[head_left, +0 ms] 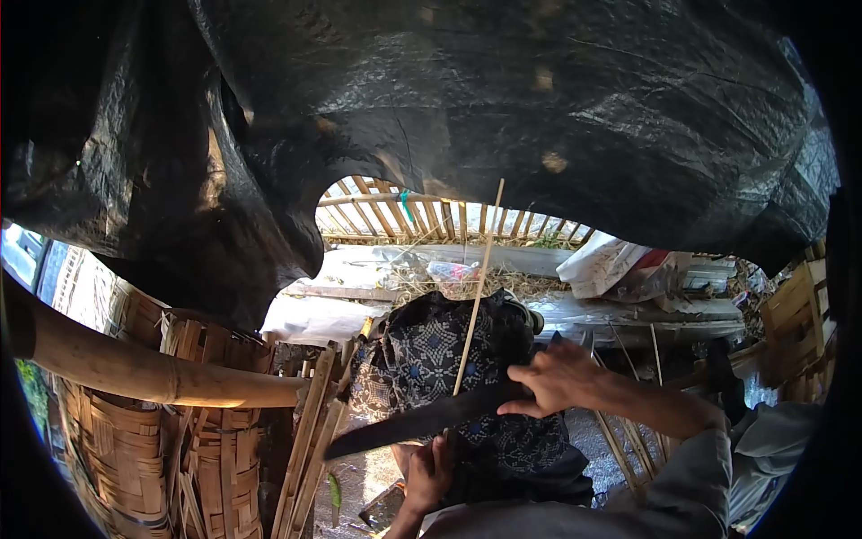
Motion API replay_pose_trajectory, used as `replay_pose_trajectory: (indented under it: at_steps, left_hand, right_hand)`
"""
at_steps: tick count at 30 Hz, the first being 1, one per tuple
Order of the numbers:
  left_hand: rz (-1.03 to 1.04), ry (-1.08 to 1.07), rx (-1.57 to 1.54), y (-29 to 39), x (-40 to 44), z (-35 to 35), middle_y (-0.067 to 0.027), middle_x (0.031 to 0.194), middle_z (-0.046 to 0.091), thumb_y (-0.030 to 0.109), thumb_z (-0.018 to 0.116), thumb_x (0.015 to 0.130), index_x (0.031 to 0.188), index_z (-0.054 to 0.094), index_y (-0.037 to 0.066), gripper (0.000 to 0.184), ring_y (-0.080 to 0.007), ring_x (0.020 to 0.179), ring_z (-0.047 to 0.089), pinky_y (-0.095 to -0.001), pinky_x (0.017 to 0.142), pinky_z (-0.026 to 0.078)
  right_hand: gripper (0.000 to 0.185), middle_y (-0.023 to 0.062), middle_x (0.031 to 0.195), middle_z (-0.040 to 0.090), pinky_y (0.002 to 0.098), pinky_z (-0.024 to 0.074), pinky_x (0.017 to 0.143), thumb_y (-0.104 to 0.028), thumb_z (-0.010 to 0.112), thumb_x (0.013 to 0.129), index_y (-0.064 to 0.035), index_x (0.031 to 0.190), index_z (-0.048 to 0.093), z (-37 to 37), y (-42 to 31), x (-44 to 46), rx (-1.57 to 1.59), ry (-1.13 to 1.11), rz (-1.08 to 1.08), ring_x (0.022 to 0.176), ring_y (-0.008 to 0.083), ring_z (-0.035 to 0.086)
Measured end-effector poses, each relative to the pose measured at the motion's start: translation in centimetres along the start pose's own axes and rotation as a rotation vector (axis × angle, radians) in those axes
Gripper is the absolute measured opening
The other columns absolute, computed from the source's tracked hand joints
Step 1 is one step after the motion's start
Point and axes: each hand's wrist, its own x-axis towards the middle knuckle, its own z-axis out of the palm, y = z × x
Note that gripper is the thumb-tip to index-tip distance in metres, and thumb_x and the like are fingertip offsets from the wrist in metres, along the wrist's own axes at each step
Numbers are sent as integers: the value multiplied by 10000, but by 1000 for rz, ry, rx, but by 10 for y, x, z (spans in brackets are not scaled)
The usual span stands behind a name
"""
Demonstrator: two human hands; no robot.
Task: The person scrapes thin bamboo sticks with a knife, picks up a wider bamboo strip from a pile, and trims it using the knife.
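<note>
- Held upright over the lap: a pale strip [479, 278], long and thin, straight, straw-coloured like split bamboo, fairly even in width, with a slight lean to the right toward its top.
- Upper tip overlapping the lower edge of the black sheet [431, 99]; lower part meeting the dark blade [417, 424].
- Left hand [425, 476] low, just under the blade, thumb up and fingers curled, seemingly pinching the strip's bottom end, though partly hidden there.
- Right hand [558, 382] higher, fingers clenched on the blade's right end, thumb stretched toward the strip.
- Blade broad, near-black and dull, slanting across the lap down to a tip at lower left.
- Behind strip and blade: patterned cloth [440, 346], dark with pale star-like motifs and spots of blue.
- To the left: a thick bamboo pole [171, 373], woven baskets [121, 463] below, split lengths [310, 449] leaning close by.
- Beyond: a slatted fence [382, 198], sunlit.
</note>
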Motion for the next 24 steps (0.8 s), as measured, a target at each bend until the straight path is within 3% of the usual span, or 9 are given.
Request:
replay_pose_trajectory:
  at_steps: [3, 4, 6, 9, 12, 14, 16, 22, 24]
  left_hand:
    - [18, 140, 166, -6, -15, 2, -74, 507, 471, 258, 319, 962, 655, 483, 12, 426, -211, 439, 448, -345, 442, 344]
    - [87, 202, 262, -7, -17, 2, -91, 497, 464, 256, 321, 960, 634, 472, 8, 437, -221, 430, 445, -354, 439, 343]
    - [23, 204, 245, 13, -21, 2, -104, 495, 458, 258, 313, 961, 636, 465, 5, 439, -218, 421, 437, -363, 434, 342]
    - [10, 206, 183, 11, -15, 4, -96, 483, 443, 279, 307, 965, 625, 450, 11, 456, -199, 408, 420, -358, 421, 330]
    - [-38, 116, 41, 4, -17, 1, -50, 469, 424, 318, 305, 969, 600, 437, 31, 485, -153, 408, 405, -319, 407, 305]
    - [-104, 40, -57, 2, -12, 0, -24, 466, 413, 339, 302, 971, 587, 431, 43, 501, -125, 412, 399, -294, 402, 290]
    - [-105, 58, -71, 2, -18, -2, -2, 461, 400, 334, 308, 972, 571, 418, 50, 503, -92, 416, 381, -273, 399, 276]
    - [-105, 131, -86, 18, -24, 3, 6, 453, 402, 295, 341, 966, 554, 407, 46, 486, -73, 421, 386, -269, 389, 273]
    - [-128, 158, -71, 28, -22, -2, 2, 452, 408, 280, 348, 963, 552, 408, 43, 479, -75, 421, 396, -271, 386, 276]
  right_hand:
    - [675, 4, 407, 429, 323, 423, 326, -729, 367, 780, -85, 742, 567, -15, 30, 5, -16, -7, 121, 344, 149, 471]
    - [630, 6, 411, 432, 294, 384, 302, -669, 373, 827, -79, 684, 541, -4, 50, 5, 54, 313, 107, 329, 124, 448]
    - [591, -4, 407, 422, 266, 349, 284, -574, 387, 881, -52, 667, 561, -8, 77, 17, 374, 348, 375, 315, 110, 431]
    - [579, -3, 412, 442, 245, 328, 274, -502, 385, 915, -26, 637, 563, -26, 66, 14, 435, 193, 397, 306, 107, 426]
    - [564, 38, 425, 490, 339, 384, 305, -574, 433, 861, -81, 609, 538, 3, 33, 12, 498, 180, 39, 321, 130, 448]
    - [622, 37, 412, 475, 378, 408, 332, -681, 398, 805, -99, 655, 559, 2, 18, 14, 77, 105, -85, 332, 154, 467]
    - [677, 48, 435, 480, 364, 453, 394, -731, 360, 779, -89, 741, 572, -15, 23, 19, -32, -94, -16, 361, 192, 497]
    - [646, 116, 439, 486, 412, 450, 445, -560, 454, 862, 5, 569, 562, -24, 101, 31, 438, 362, 405, 426, 249, 547]
    - [622, 86, 403, 465, 380, 423, 394, -518, 462, 879, -5, 538, 550, -24, 105, 34, 520, 282, 472, 366, 207, 496]
